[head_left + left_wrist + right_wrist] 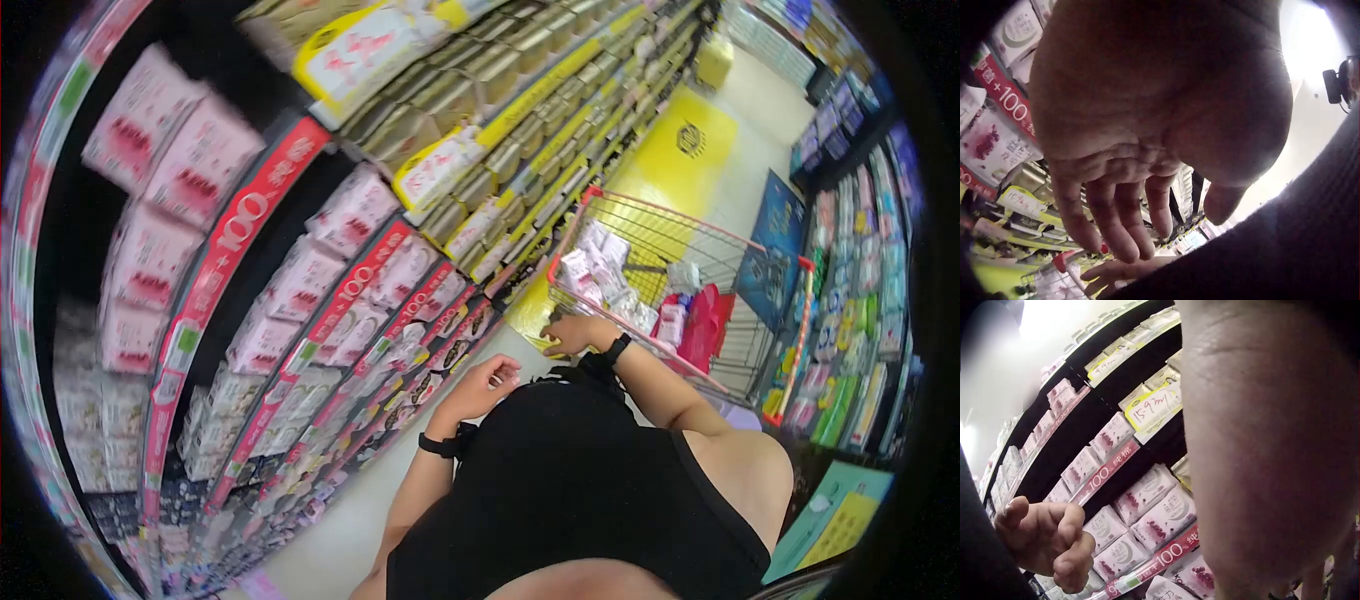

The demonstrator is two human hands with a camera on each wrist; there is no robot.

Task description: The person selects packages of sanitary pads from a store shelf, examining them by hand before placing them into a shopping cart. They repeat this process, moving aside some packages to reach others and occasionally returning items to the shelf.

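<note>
My left hand (480, 388) is held in front of the body, its fingers loosely bent with nothing in them; in the left wrist view its palm fills the upper middle and the fingers hang down. My right hand (578, 335) hovers beside the near end of a wire shopping cart (690, 228), fingers relaxed and no item showing in it. Inside the cart lie several pale pink packs (597, 265) and a bright red bag (703, 330). Nearest the left hand are shelves of pink-and-white sanitary pad packs (1157, 515).
Shelves with red price strips (240, 215) run along the left side, with gold packs (450, 100) farther on. A yellow floor panel (685, 150) lies in the aisle beyond the cart. More stocked shelves (850, 290) stand at the right.
</note>
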